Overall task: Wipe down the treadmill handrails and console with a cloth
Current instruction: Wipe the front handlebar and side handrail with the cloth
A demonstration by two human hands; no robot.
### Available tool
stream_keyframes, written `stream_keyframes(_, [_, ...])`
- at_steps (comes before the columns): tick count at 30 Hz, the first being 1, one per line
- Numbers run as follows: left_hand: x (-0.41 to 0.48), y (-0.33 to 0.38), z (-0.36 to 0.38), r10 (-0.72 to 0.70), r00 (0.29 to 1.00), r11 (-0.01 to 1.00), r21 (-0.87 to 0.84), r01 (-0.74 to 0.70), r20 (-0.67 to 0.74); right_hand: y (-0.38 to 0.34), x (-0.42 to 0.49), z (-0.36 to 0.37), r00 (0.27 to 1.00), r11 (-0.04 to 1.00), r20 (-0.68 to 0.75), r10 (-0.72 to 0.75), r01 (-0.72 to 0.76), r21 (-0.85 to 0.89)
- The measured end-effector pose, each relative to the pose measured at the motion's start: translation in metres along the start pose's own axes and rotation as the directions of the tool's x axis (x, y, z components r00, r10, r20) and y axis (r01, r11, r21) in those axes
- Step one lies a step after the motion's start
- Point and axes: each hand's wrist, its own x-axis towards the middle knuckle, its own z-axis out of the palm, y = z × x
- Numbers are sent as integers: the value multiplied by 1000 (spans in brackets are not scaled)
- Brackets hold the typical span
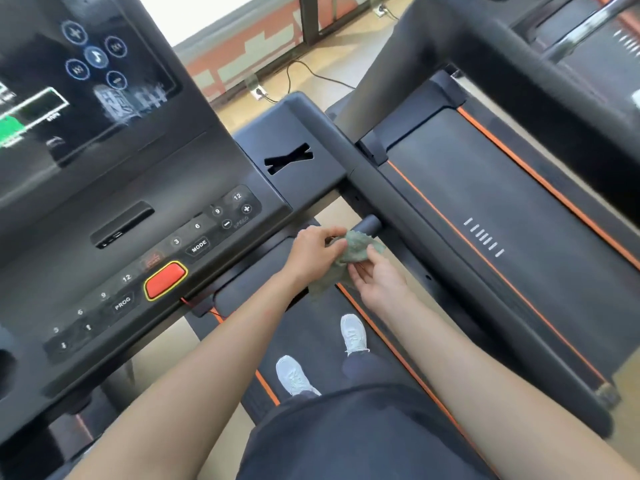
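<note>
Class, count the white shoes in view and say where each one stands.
2. The left shoe stands on the treadmill belt beside an orange stripe; the right shoe stands further forward on it, below the right hand and cloth. No others show.

White sneakers (353,334) on running belt (311,336); neighbouring treadmill (502,209) at right; black cable (311,72) near floor socket (258,92).

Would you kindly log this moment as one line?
stage: cloth in both hands | left hand: grips cloth | right hand: pinches cloth | console: not touched
</note>
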Motion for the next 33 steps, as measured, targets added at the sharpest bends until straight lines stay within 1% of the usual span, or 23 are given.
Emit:
stream_keyframes(4, [26,19,7,13,1000,1000,-22,-13,26,-9,1,-2,1000,996,13,-15,14,87])
stream_keyframes(7, [36,23,6,10,999,992,-128,-3,49,-15,-1,-4,999,992,32,-36,31,125])
stream_keyframes(9, [38,20,3,3,995,980,-196,17,104,-15,-2,-5,997,994,53,-50,44,97])
stream_keyframes(10, [37,18,2,2,991,981,-192,25,135,-14,-2,-7,996,998,77,-44,39,56])
stream_keyframes(13, [29,9,-6,-9,977,997,-75,26,212,-5,-4,-11,980,994,197,41,-20,-108])
stream_keyframes(16, [14,2,-18,20,973,997,69,-37,229,3,-7,-12,951,973,279,134,-73,-219])
stream_keyframes(19, [-8,-11,-25,23,982,977,203,-61,185,7,-10,-11,933,956,305,193,-109,-273])
stream_keyframes(20, [-16,-17,-24,17,991,971,233,-48,135,7,-9,-12,930,951,305,205,-116,-286])
stream_keyframes(22, [-31,-26,-21,0,999,973,232,9,-36,6,-8,-12,934,942,290,210,-114,-315])
stream_keyframes(23, [-38,-28,-17,9,991,978,208,20,-135,6,-7,-13,938,935,280,205,-103,-338])
stream_keyframes(25, [-52,-29,-7,44,955,990,143,-2,-294,4,-9,-16,942,917,286,174,-49,-396])
stream_keyframes(27, [-64,-19,5,43,925,999,26,-36,-377,0,-17,-20,925,892,362,114,65,-448])
stream_keyframes(28, [-68,-14,11,20,928,997,-67,-48,-372,-4,-22,-21,901,873,426,81,142,-466])
stream_keyframes(30, [-73,-2,21,-9,965,962,-265,-63,-261,-15,-31,-25,839,822,543,28,290,-491])
stream_keyframes(32, [-76,8,27,20,990,907,-414,-77,-141,-31,-35,-25,810,756,584,-39,406,-513])
stream_keyframes(33, [-77,9,29,24,991,891,-447,-81,-132,-40,-36,-23,800,710,593,-85,466,-527])
